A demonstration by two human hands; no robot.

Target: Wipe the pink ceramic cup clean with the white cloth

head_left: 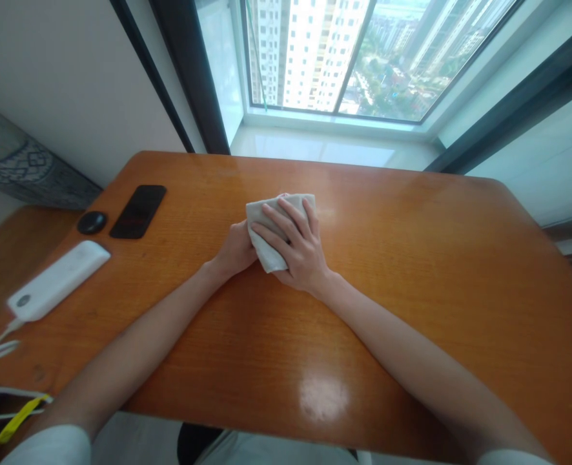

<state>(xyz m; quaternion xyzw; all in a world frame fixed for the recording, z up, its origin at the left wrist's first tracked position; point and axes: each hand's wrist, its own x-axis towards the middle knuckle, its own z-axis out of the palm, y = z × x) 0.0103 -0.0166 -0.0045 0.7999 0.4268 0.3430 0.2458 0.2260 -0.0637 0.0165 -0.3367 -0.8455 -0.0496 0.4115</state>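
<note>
A folded pale grey cloth (pixel 272 257) is between my two hands, over the middle of the wooden table (pixel 412 258). My right hand (pixel 304 253) lies over its top face, with the fingers spread and pressing on it. From the left, my left hand (pixel 239 248) grips the cloth from beneath. Most of the left fingers are hidden under it, and a bit of fingertip shows past the far edge. Whether the cloth touches the tabletop I cannot tell.
At the table's left side lie a black phone (pixel 138 212), a round black object (pixel 92 223) and a white power strip (pixel 58 281) with white cables and a yellow tag (pixel 22 418). Beyond the far edge is a window (pixel 334 119) with dark frames.
</note>
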